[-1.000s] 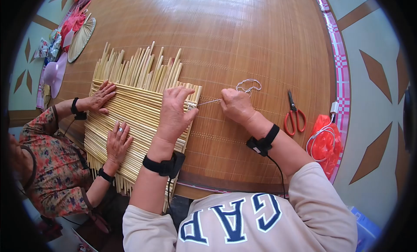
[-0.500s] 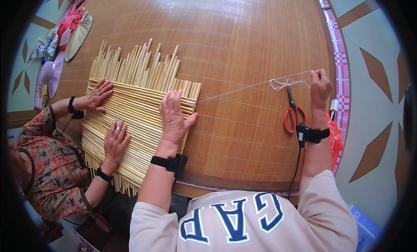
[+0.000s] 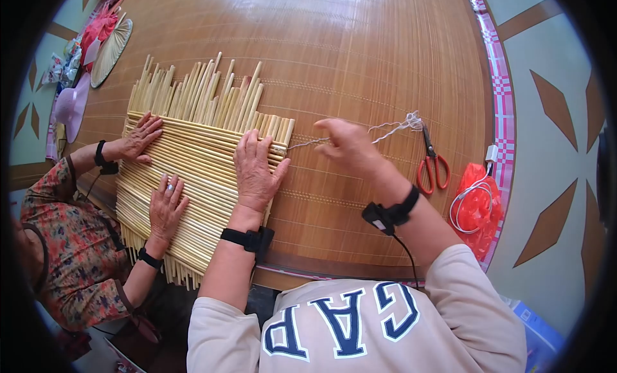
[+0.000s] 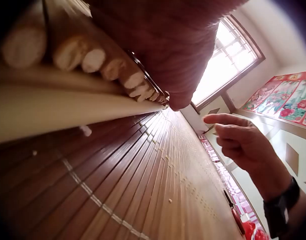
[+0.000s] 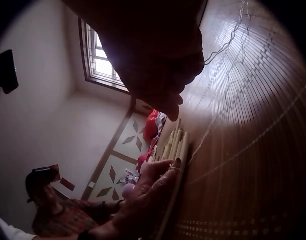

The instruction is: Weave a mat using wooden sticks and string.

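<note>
A mat of pale, thin wooden sticks (image 3: 186, 155) lies on the table over a second layer of sticks running crosswise. My left hand (image 3: 254, 173) rests on the mat's right edge, fingers lying over the sticks and thumb out to the side. A white string (image 3: 305, 143) runs from that corner, slack, towards a loose tangle (image 3: 411, 121). Above the string hovers my right hand (image 3: 352, 146), blurred, its index finger stretched out and the others loosely bent in the left wrist view. No string shows between its fingers there. Red-handled scissors (image 3: 432, 170) lie near the tangle.
Another person's two hands (image 3: 166, 211) lie flat on the mat's left part. A red plastic bag (image 3: 479, 212) with a white cable sits at the table's right edge. Far left are a fan (image 3: 111, 53) and a pink hat (image 3: 72, 108).
My right hand pulled the string far out to the right, then let it go and came back towards the mat. The string went from taut to slack. My left hand settled onto the mat's edge.
</note>
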Available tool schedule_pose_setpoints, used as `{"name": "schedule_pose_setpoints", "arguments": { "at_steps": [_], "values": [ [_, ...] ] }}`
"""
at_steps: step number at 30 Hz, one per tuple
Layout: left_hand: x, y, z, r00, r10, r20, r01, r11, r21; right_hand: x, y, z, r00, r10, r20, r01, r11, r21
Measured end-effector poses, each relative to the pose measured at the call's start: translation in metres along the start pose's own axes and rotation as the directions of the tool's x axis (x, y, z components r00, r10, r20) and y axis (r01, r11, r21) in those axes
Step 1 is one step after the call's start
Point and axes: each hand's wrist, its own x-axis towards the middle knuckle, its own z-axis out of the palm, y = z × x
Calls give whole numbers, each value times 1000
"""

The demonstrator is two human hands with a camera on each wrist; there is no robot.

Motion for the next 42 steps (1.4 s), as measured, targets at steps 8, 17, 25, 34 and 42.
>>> {"name": "schedule_pose_setpoints", "arguments": {
  "at_steps": [8, 17, 25, 34, 42],
  "values": [
    [8, 15, -9, 992, -77, 98, 72, 996, 52, 14, -1, 69, 954, -20, 300, 134, 922, -364],
    [8, 14, 2, 997, -53, 56, 50, 996, 69, 0, -4, 45, 904, 54, 425, -1, 992, -124],
    [7, 15, 9, 990, -92, 106, 74, 984, 161, 5, -17, 63, 863, 214, 458, -505, 324, 800],
    [10, 12, 12, 986, -93, 136, 57, 967, 248, 4, -11, 83, 757, 506, 412, -434, -81, 897],
    [11, 14, 11, 985, -84, 149, 42, 964, 264, 6, -13, 81, 728, 553, 407, -411, -123, 903]
  ]
}}
